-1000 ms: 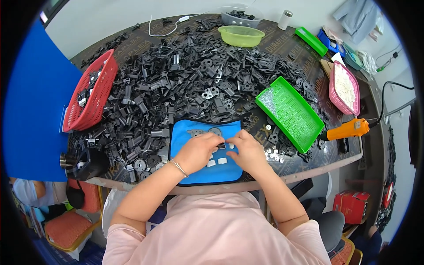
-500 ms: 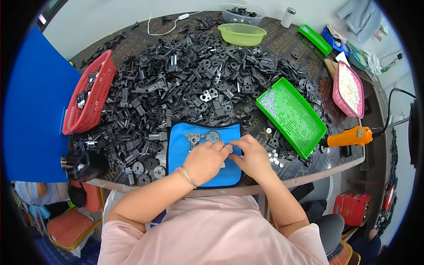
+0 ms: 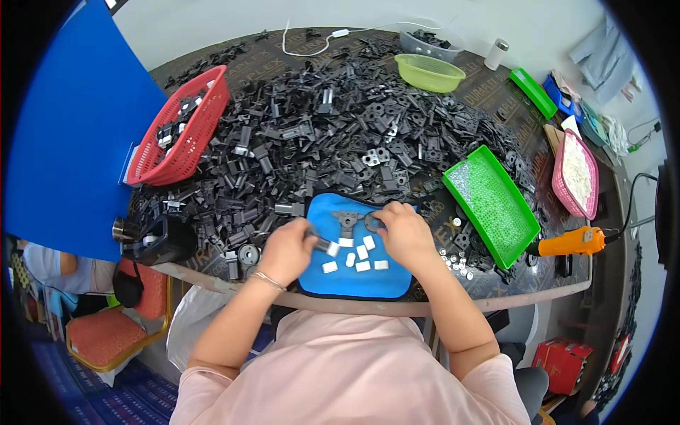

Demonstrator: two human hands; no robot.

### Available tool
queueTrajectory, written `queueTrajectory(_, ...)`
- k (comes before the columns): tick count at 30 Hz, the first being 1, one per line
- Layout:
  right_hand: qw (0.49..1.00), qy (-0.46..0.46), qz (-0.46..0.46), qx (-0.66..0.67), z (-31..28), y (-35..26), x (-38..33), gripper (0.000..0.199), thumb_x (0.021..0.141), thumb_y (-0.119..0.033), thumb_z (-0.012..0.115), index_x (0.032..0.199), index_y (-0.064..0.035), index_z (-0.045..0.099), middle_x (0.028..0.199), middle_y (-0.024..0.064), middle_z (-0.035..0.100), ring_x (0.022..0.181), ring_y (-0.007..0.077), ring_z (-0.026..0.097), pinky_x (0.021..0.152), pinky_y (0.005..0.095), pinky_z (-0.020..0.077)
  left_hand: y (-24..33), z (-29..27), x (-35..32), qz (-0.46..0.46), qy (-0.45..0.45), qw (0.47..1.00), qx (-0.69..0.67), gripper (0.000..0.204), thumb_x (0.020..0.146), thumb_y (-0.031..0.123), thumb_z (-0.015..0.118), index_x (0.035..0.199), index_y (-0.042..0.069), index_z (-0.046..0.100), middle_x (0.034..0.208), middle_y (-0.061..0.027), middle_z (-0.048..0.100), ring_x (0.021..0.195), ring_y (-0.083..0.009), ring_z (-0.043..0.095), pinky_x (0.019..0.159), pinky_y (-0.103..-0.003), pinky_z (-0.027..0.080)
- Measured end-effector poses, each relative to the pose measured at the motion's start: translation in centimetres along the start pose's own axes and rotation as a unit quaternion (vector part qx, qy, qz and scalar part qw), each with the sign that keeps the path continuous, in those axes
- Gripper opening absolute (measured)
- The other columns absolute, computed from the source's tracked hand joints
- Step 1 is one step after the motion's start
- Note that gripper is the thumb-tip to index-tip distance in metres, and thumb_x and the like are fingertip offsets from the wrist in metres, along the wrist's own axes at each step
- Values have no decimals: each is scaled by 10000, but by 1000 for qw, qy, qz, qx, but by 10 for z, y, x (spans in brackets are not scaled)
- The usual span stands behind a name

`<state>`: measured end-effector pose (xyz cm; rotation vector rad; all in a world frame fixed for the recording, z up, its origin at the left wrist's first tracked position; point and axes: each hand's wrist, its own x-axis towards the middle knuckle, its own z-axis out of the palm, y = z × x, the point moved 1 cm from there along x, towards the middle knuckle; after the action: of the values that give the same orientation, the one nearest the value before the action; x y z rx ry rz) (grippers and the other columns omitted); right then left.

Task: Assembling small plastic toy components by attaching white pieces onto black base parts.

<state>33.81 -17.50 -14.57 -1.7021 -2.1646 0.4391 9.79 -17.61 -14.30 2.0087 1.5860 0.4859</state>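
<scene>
Dark round surface [image 3: 567,283], heaped with black plastic parts [image 3: 319,134] across nearly the whole top; only the near edge kept workable. Blue mat [image 3: 354,283] laid at that edge, directly before the seated person, probably to set small pieces off against the dark top and stop them sliding.

Left hand [image 3: 287,248] curled at the mat's left border, pinching a small black piece tipped with white [image 3: 324,246]; grip low and close to the mat. Right hand [image 3: 404,234] resting on the mat's upper right, fingers bent around a black ring-shaped part [image 3: 371,222], just beside a black T-shaped bracket [image 3: 347,219] lying flat. Whether the ring is lifted or merely touched: cannot tell.

Several small white blocks [image 3: 358,256] spread loose on the mat between the hands, apart from one another, likely for single picking.

Green tray [image 3: 492,205] of tiny pale beads angled at right, within reach. Small metal bits [image 3: 457,255] scattered between tray and mat. Orange-handled power tool [image 3: 570,242] lying beyond the tray near the edge. Red basket [image 3: 180,127] of black parts at left; light green bowl [image 3: 428,72] far back. Pink basket [image 3: 575,173] of white pieces at far right.
</scene>
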Motion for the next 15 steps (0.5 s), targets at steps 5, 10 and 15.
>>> queueTrajectory(5, 999, -22, 2, -44, -6, -4, -5, 240, 756, -95, 700, 996, -89, 694, 1046, 64, 621, 996, 280, 575, 870, 396, 483, -1, -5, -12, 52, 23, 990, 127, 210, 772, 165, 710, 922, 25, 665, 892, -134, 585, 864, -342, 580, 763, -430, 462)
queueTrajectory(10, 1000, 2, -16, 12, -10, -20, -1, 225, 760, -95, 699, 984, -80, 687, 998, 77, 635, 974, 290, 590, 857, 391, 488, -15, -25, -2, 81, 140, 972, 171, 253, 712, 99, 719, 957, 62, 664, 909, -89, 560, 892, -298, 542, 781, -406, 403)
queueTrajectory(15, 998, 1, -53, 29, -1, -45, 15, 213, 765, -102, 697, 976, -74, 682, 986, 86, 638, 980, 290, 593, 856, 389, 490, -18, -7, 24, 143, 144, 941, 269, 218, 750, 116, 641, 966, 94, 669, 943, -63, 553, 959, -251, 520, 843, -401, 365)
